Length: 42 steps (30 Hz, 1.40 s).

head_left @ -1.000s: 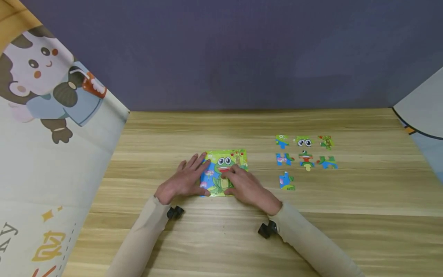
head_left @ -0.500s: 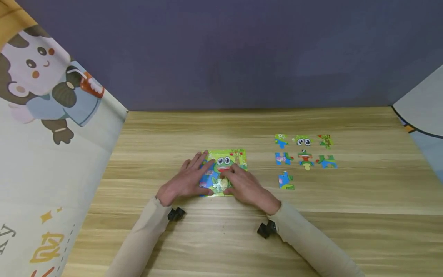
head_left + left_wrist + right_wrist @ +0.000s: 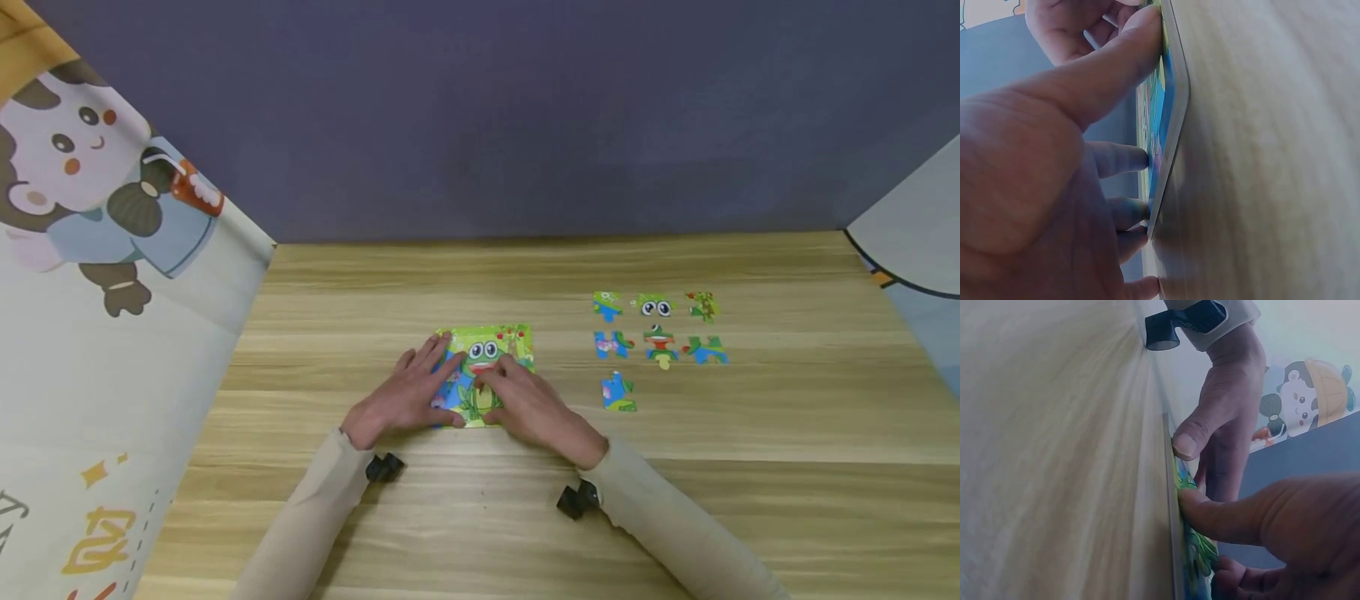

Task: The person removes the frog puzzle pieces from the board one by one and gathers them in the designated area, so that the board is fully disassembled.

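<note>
A square frog puzzle board [image 3: 483,348] lies flat on the table, with a green frog on a blue and green ground. My left hand [image 3: 401,396] rests on its left side, fingers spread and fairly straight; the thumb [image 3: 1107,75] touches the face near the front edge. On the lower middle of the board is my right hand [image 3: 536,408], its thumb [image 3: 1210,515] pressed to the surface and its fingers bent inward. Whether a puzzle piece is pinched there is hidden. Parts of the board are covered by both hands.
Several loose puzzle pieces [image 3: 660,342] lie in rows right of the board, among them one with frog eyes [image 3: 656,308]. A dark panel [image 3: 525,125] stands behind the wooden table [image 3: 480,533]. A cartoon-printed wall [image 3: 217,275] borders the left side.
My left hand has slid slightly right over the board, its thumb and index finger now further in. The right hand stays nearly in place. The loose pieces lie as before.
</note>
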Available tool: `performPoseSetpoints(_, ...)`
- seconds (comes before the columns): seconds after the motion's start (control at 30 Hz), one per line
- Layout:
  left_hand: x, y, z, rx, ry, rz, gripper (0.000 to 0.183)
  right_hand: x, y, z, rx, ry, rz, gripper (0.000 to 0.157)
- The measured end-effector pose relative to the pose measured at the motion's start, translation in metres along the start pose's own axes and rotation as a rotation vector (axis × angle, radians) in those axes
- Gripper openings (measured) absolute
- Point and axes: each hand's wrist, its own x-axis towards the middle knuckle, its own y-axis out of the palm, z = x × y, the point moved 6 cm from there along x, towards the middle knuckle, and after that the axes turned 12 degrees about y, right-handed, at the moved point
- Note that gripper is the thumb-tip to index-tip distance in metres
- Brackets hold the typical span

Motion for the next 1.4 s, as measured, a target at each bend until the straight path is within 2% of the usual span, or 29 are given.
performPoseSetpoints(0.57, 0.000, 0.001, 0.002, 0.016, -0.005, 0.008, 0.098, 0.004, -0.010, -0.003, 0.051, -0.090, 0.048, 0.026)
performPoseSetpoints(0.9, 0.000, 0.001, 0.001, 0.024, 0.003, 0.015, 0.098, 0.006, -0.013, -0.009, 0.170, -0.138, 0.047, 0.026)
performPoseSetpoints(1.17, 0.000, 0.001, -0.001, 0.006, 0.013, 0.022, 0.098, 0.004, -0.026, -0.021, 0.276, -0.108, 0.071, 0.029)
performPoseSetpoints(1.4, -0.002, 0.000, 0.000, 0.008, -0.002, 0.027, 0.098, 0.003, -0.035, -0.040, 0.288, -0.038, 0.068, 0.025)
